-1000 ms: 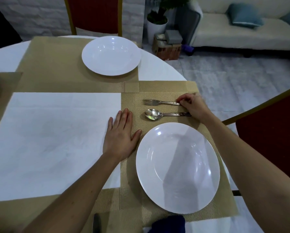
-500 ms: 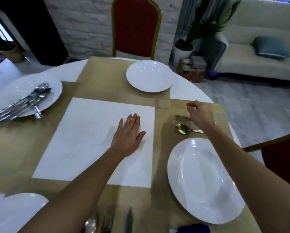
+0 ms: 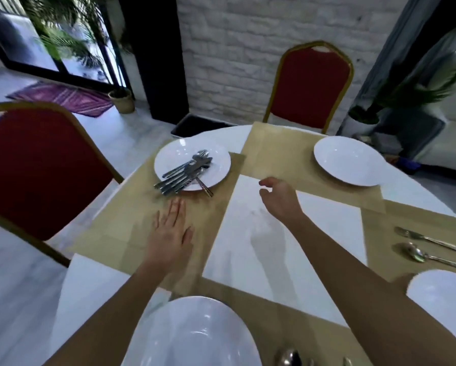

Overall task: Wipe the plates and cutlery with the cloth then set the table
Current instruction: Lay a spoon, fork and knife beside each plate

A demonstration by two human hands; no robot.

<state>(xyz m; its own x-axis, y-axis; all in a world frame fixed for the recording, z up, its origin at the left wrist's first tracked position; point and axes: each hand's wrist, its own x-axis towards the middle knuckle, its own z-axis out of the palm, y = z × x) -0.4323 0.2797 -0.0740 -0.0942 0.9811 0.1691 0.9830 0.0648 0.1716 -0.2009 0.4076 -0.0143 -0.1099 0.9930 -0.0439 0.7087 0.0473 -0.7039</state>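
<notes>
A white plate at the far left carries a pile of cutlery. My left hand lies flat on the tan placemat just short of that pile. My right hand hovers over the table's middle with loosely curled fingers and holds nothing. A fork and a spoon lie on the right placemat above a white plate. Another plate sits at the far side, and one more plate is right below me. No cloth shows.
Red chairs with gold frames stand at the left and at the far side. The round white table shows bare at its middle. More cutlery peeks in at the bottom edge. Potted plants and a sofa are beyond.
My view has swung left. My right hand let go of the fork and moved to the table's middle. My left hand slid left onto the placemat near the plate of cutlery.
</notes>
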